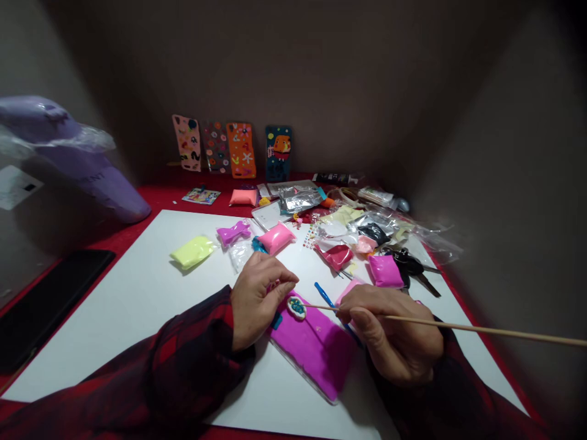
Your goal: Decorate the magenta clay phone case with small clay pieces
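Note:
A phone case point(321, 342) covered in magenta clay lies on the white board, its clear rim showing at the lower edge. Near its upper end sits an oval clay piece point(296, 308) with a white border and blue-green and yellow bits. My right hand point(389, 330) is closed around a long thin wooden skewer point(486, 330), whose tip touches or almost touches that oval. Over the case's upper left corner, my left hand point(263, 296) has thumb and forefinger drawn together; what lies between them is hidden. Under the right hand's fingers runs a blue modelling tool point(324, 294).
Clay packets surround the case: yellow point(192, 252), pink point(277, 238), magenta point(386, 271) and red point(336, 255). Keys point(408, 263) lie at the right. Several decorated phone cases point(241, 150) lean on the back wall. A purple plush-like object point(101, 177) stands left, above a black phone point(55, 302).

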A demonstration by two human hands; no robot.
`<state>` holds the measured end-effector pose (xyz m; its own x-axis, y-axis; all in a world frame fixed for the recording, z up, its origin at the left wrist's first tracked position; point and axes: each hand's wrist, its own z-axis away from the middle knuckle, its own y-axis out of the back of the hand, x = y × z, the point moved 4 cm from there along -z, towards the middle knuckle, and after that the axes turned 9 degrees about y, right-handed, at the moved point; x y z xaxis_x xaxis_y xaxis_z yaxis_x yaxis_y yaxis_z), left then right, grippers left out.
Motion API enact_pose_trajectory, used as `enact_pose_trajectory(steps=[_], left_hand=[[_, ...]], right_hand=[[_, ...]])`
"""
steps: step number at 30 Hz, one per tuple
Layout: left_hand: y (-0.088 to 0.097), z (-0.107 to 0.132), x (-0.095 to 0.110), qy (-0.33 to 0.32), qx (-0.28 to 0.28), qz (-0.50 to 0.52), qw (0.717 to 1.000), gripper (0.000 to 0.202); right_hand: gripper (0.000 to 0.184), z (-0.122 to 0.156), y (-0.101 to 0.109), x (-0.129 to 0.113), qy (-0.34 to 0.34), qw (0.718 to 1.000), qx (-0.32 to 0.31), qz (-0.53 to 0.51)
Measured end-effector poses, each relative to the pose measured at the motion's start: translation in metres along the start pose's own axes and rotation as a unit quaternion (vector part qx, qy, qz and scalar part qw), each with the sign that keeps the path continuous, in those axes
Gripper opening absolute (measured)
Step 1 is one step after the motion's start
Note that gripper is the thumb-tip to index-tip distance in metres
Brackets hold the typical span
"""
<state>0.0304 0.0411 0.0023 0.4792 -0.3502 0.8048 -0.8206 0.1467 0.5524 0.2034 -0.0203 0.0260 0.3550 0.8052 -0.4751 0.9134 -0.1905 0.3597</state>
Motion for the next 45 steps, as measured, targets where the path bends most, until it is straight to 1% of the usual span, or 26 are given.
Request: enact_pose_trajectory(steps=[5, 11, 18, 21, 24, 25, 27, 28, 30, 32, 34, 37, 41, 43, 45], left_hand=[[0.0, 0.0, 0.001, 0.003, 0.001, -0.001, 1.0, 0.013], [0.001, 0.0, 0.002, 0.002, 0.001, -0.012, 1.0, 0.013], [0.002, -0.001, -0.001, -0.003, 0.011, -0.011, 1.0, 0.014], [0.008, -0.006, -0.003, 0.004, -0.013, -0.023, 1.0, 0.015], [0.02, -0.014, -0.004, 0.01, -0.037, -0.053, 0.998, 0.016], [0.025, -0.016, -0.004, 0.011, -0.053, -0.062, 0.997, 0.015], [0.031, -0.019, -0.005, 0.004, -0.117, -0.077, 0.99, 0.014], [0.034, -0.018, -0.006, -0.004, -0.155, -0.085, 0.984, 0.02], [0.036, -0.015, -0.008, -0.028, -0.218, -0.104, 0.97, 0.043], [0.037, -0.01, -0.01, -0.059, -0.243, -0.126, 0.96, 0.067], [0.034, -0.005, -0.012, -0.09, -0.252, -0.142, 0.953, 0.083], [0.026, -0.001, -0.016, -0.116, -0.258, -0.155, 0.946, 0.093], [0.014, 0.001, -0.023, -0.132, -0.252, -0.199, 0.938, 0.092], [0.009, 0.002, -0.028, -0.142, -0.226, -0.213, 0.94, 0.083], [0.008, 0.001, -0.032, -0.133, -0.167, -0.197, 0.957, 0.069]], right_hand=[[0.016, 0.001, 0.002, -0.001, 0.009, 1.0, 0.009, 0.006], [0.017, -0.001, 0.001, 0.0, 0.007, 1.0, -0.002, 0.0], [0.018, -0.004, 0.005, -0.004, 0.006, 1.0, 0.023, 0.014], [0.017, 0.001, 0.006, 0.0, -0.006, 0.999, 0.038, 0.009], [0.018, 0.008, 0.008, 0.006, -0.029, 0.997, 0.069, 0.016], [0.021, 0.009, 0.009, 0.008, -0.034, 0.996, 0.08, 0.019], [0.025, 0.011, 0.009, 0.011, -0.041, 0.996, 0.075, 0.025], [0.027, 0.012, 0.008, 0.012, -0.043, 0.996, 0.068, 0.028], [0.027, 0.013, 0.008, 0.013, -0.044, 0.997, 0.055, 0.038], [0.025, 0.013, 0.008, 0.013, -0.044, 0.996, 0.055, 0.054], [0.024, 0.014, 0.007, 0.013, -0.041, 0.995, 0.057, 0.07], [0.026, 0.013, 0.004, 0.011, -0.04, 0.993, 0.044, 0.097], [0.028, 0.012, 0.001, 0.008, -0.022, 0.993, 0.03, 0.116], [0.028, 0.012, 0.0, 0.008, -0.02, 0.993, 0.027, 0.114], [0.028, 0.013, -0.001, 0.008, -0.024, 0.994, 0.025, 0.108]])
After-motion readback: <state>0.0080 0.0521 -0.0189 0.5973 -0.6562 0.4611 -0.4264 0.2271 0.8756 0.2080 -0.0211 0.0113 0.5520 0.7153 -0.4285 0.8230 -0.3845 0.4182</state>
